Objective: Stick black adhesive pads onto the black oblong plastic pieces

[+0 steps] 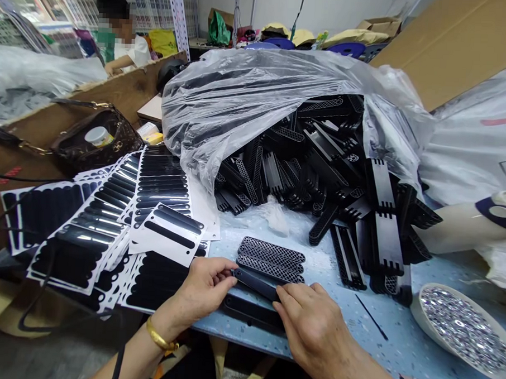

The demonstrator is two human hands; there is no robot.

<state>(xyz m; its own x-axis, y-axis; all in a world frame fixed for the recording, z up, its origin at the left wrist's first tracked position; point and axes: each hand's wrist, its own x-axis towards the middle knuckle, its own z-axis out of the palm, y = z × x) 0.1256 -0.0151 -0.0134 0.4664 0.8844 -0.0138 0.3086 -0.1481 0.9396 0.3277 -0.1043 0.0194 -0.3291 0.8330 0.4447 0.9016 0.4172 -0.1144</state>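
Observation:
My left hand [209, 285], with a gold bangle on its wrist, pinches the left end of a slim black strip with rounded ends [255, 284]. The strip's right end is between the thumb and fingers of my right hand [314, 318]. Just beyond it, a few black pieces with a lattice pattern [270, 258] lie side by side on the blue speckled table [229, 241]. Nearer to me, a long black plastic piece [251, 312] rests along the table edge, its right end partly hidden by my right hand.
Behind is a clear plastic bag [240, 88] spilling black plastic parts [296, 158]. Sheets of black stickers [104, 222] overlap at left, near a brown handbag [96, 132]. A bowl [418, 308] of shiny small metal pieces stands right. A person [135, 50] sits at back left.

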